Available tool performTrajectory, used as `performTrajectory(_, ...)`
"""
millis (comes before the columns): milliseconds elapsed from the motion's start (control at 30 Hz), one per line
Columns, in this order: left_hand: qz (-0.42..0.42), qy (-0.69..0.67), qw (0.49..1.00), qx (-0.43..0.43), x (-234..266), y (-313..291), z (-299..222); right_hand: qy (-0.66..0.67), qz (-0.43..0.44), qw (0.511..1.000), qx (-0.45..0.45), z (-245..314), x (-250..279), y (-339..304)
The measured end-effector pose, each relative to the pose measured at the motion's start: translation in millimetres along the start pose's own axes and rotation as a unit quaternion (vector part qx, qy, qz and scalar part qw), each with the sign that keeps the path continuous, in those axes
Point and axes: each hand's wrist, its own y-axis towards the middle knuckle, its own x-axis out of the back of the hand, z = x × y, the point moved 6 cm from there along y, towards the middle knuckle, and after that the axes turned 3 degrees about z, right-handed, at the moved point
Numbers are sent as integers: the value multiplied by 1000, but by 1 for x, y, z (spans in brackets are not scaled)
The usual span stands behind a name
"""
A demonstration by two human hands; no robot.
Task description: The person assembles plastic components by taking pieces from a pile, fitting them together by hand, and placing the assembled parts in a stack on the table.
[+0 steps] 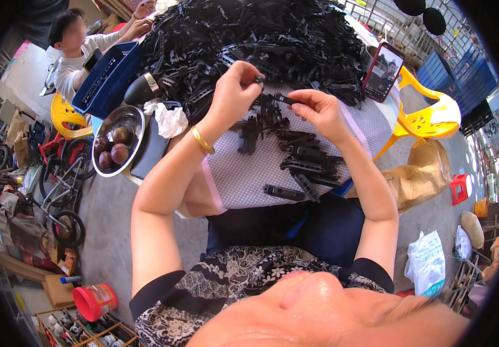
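Both hands are raised over the near part of a cloth-covered table. My left hand, below a gold bangle, pinches a small dark piece between thumb and fingers. A short black plastic part sticks out leftward from the fingertips of my right hand. The two pieces are apart. Beneath and between the hands lie loose black plastic parts, some long and slotted. Beyond them rises a large heap of similar black parts.
On the left stand a metal bowl of round purple fruit, crumpled white tissue and a blue basket. A propped phone stands at right, before a yellow chair. Another person sits at the far left.
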Motion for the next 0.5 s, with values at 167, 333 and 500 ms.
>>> performTrajectory(167, 7, -375, 918, 129, -26, -12, 10, 6, -18, 1000, -4, -1, 3, 1)
performTrajectory(333, 47, -465, 870, 157, -46, -23, 9, -49, -48, 996, 58, 0, 0, 0)
performTrajectory(500, 34, -374, 922, 93, -43, -24, -3, -186, -61, 973, 122, 13, -1, -3)
